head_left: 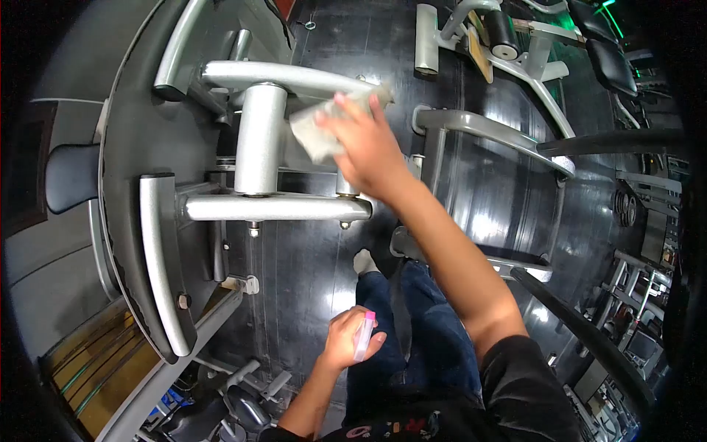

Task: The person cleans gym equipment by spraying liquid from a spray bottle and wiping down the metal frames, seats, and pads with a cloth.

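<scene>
My right hand [368, 147] reaches forward with its fingers over a pale cloth [313, 136]. The cloth lies against the far end of the upper silver tube [283, 74] of a gym machine; slight blur hides whether every part touches it. Low in the view, in front of my jeans, my left hand [345, 340] is wrapped round a small translucent bottle [362, 342] with a pink cap. A thick silver roller [261, 140] joins the upper tube to the lower silver tube [276, 208]. A second roller is partly hidden behind my right hand.
A large dark panel [129, 184] with curved silver bars stands at the left. Another grey machine frame [486, 121] is on the right, with a padded bench [611, 66] beyond. Black flooring [294, 295] lies below. Long dark bars [582, 331] run close by my right side.
</scene>
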A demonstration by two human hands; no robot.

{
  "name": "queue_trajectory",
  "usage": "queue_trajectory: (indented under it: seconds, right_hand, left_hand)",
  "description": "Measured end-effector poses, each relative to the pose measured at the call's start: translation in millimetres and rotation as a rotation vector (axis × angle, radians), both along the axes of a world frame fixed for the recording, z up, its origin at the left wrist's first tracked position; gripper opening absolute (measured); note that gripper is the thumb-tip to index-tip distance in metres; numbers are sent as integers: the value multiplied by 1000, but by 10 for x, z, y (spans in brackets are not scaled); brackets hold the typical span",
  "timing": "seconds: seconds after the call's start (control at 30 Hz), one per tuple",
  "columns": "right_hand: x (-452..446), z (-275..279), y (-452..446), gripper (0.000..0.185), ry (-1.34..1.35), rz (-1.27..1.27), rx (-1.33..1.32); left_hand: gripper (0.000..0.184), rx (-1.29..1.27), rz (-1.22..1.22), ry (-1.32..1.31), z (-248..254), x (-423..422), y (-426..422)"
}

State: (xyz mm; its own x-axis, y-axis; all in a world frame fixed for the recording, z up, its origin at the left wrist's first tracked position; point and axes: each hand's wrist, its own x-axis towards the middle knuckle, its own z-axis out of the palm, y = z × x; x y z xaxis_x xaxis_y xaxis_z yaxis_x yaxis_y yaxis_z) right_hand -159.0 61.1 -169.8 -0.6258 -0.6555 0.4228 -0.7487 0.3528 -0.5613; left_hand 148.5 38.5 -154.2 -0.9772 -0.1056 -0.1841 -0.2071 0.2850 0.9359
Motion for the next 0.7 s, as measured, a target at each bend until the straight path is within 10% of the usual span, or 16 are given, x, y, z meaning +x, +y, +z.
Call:
queue_trajectory:
  seconds: [0.23,0.4,0.7]
  right_hand:
    - [689,76,826,55,-504,142,-67]
    - [1113,-249,1368,24,-950,-243,-90]
    - [1647,-1012,1694,41,-1366,-804,-515]
  left_hand:
    - [25,30,29,20,4,-25,3]
    - [24,33,112,-2,-44,-41,40]
    - [21,71,186,-9,-120,-313,347]
